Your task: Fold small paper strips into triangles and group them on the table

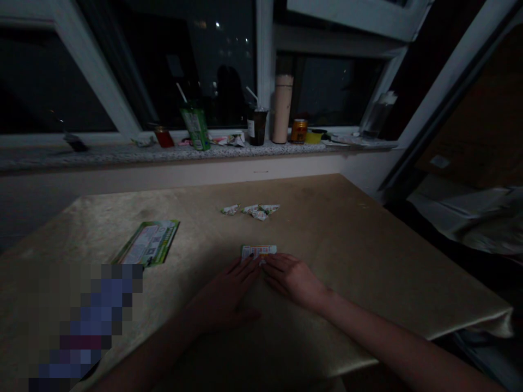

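Note:
A small printed sheet (258, 250), white with coloured print, lies flat on the tablecloth in front of me; my fingers hide its near part. My left hand (224, 296) rests palm down with its fingers stretched forward onto the sheet's left side and the thumb spread out. From the right, my right hand (297, 280) lies across the sheet's near right part, fingers extended and close together. The two hands' fingertips almost meet. Beyond them sit several small folded triangular packets (260, 212) with similar print, one of them a little apart on the left.
A green printed package (150, 242) lies on the left of the table (327, 228), beside a pixelated area. Along the windowsill (155, 157) stand a green drink container (196, 128), a dark cup with a straw (256, 128), a pink flask (282, 109) and an orange jar (299, 131).

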`<state>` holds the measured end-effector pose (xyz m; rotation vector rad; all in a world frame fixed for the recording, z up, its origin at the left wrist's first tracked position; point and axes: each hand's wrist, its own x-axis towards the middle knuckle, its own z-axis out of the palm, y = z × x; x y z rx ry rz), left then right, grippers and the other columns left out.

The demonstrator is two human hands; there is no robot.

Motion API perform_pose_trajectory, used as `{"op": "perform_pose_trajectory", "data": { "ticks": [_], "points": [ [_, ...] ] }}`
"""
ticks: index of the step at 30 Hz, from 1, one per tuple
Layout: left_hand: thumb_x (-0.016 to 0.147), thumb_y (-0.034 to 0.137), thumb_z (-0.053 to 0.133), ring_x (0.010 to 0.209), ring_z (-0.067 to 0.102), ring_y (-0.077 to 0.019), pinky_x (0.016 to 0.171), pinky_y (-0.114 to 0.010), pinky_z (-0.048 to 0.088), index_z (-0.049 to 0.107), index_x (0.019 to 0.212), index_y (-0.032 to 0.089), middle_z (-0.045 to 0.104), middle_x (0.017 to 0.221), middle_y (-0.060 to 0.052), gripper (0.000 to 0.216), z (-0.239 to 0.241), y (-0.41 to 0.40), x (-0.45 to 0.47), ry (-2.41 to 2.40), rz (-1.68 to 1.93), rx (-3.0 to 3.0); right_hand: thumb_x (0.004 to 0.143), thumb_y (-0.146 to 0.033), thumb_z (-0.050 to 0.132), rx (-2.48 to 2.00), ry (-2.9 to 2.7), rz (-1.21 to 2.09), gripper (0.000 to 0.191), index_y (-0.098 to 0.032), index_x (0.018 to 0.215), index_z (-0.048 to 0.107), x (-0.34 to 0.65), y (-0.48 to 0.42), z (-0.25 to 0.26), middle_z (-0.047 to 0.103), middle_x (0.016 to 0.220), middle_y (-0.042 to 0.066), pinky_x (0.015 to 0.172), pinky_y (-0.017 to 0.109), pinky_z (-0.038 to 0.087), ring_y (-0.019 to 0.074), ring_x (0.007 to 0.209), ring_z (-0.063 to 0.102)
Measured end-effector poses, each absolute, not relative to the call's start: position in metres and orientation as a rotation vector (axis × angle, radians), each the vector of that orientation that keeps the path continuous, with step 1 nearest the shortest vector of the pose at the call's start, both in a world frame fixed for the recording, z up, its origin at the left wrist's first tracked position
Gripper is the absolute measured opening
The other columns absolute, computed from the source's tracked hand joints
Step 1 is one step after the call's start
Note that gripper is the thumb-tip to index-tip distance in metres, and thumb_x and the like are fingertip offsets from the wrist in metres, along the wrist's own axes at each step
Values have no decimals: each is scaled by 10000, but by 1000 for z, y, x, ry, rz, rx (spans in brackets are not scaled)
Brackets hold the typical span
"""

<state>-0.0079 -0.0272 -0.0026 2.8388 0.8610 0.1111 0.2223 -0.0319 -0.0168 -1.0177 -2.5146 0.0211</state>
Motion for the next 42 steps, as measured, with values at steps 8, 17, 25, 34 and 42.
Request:
{"op": "perform_pose_trajectory", "data": {
  "ticks": [8,17,25,34,42],
  "points": [
    [877,568,447,1402,130,-285,1131,-445,151,63,1488,167,132,1541,-112,825,-2,-26,-10,856,56,2835,933,-209,432,-1046,-2515,19,276,-137,1112,629,216,-29,-17,669,1133,94,969,336,472,207,1079,607],
    [910,535,409,1404,135,-249,1140,-430,134,76,1489,210,141,1542,-73,743,-1,-25,-11,861,57,2815,931,-176,421,-1068,-2422,67,269,-166,1060,657,217,-29,-14,681,1117,68,959,312,479,184,1038,631],
    [876,563,458,1397,170,-262,1138,-428,141,82,1491,209,145,1542,-71,803,-1,-25,-11,865,82,2816,923,-175,445,-1087,-2408,-43,267,-177,1081,660,219,-27,-20,688,1102,55,1088,394,343,193,1139,565],
    [853,586,480,1397,159,-281,1132,-440,156,114,1487,217,130,1544,-67,819,2,-26,-10,872,71,2808,922,-196,467,-1103,-2407,-81,262,-225,1101,657,228,-25,-17,704,1069,22,1133,504,198,213,1217,505],
    [846,575,499,1399,157,-270,1133,-440,151,105,1487,223,119,1546,-60,831,1,-27,-10,882,54,2802,939,-233,452,-1147,-2409,-57,261,-239,1110,649,231,-24,-15,695,1095,7,1139,518,135,206,1239,487]
  ]
}}
